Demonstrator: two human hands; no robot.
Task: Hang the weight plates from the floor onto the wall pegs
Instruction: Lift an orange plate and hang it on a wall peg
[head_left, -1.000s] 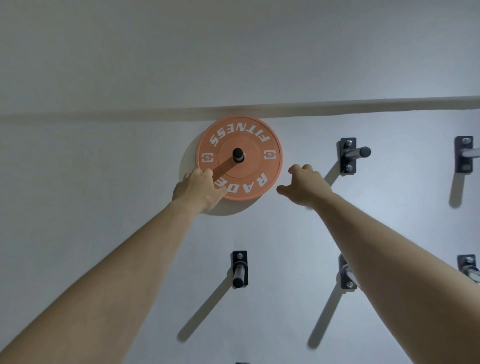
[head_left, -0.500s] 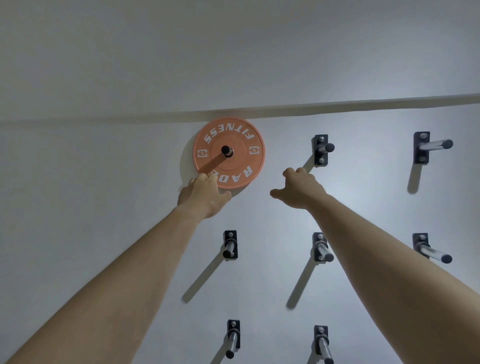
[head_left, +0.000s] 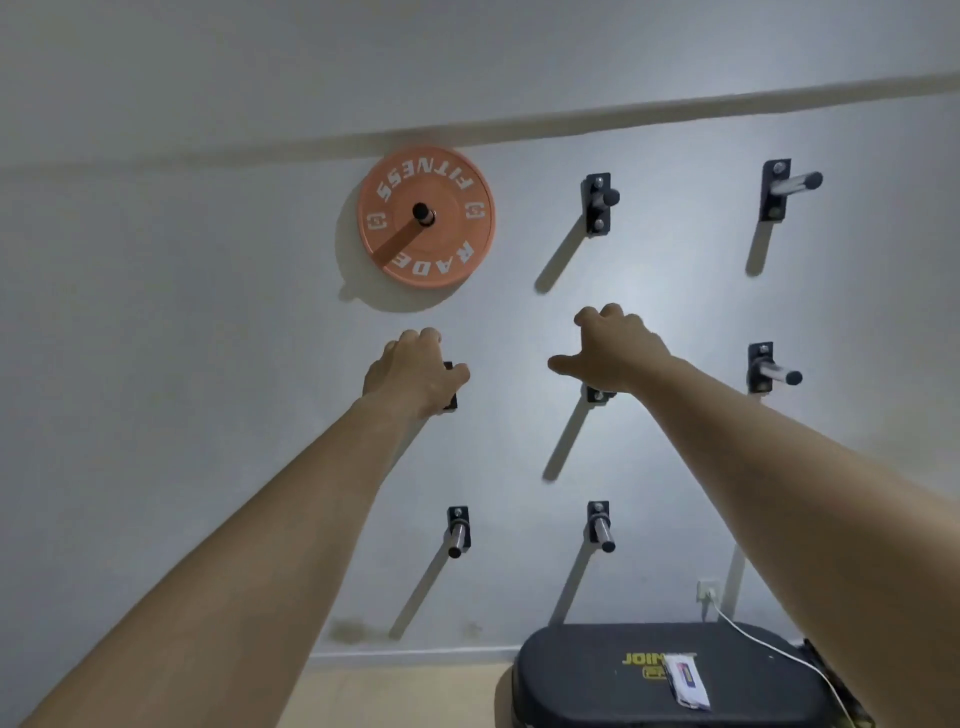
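Head view: left hand (head_left: 415, 371) and right hand (head_left: 615, 351), fingers loosely curled, hold nothing, below the orange plate (head_left: 426, 215).

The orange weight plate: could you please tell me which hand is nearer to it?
Left. The left hand is just below the weight plate, not touching; the right hand is below and farther to its right.

Both arms stretch forward, left hand (head_left: 415, 371) and right hand (head_left: 618, 349) loosely curled.
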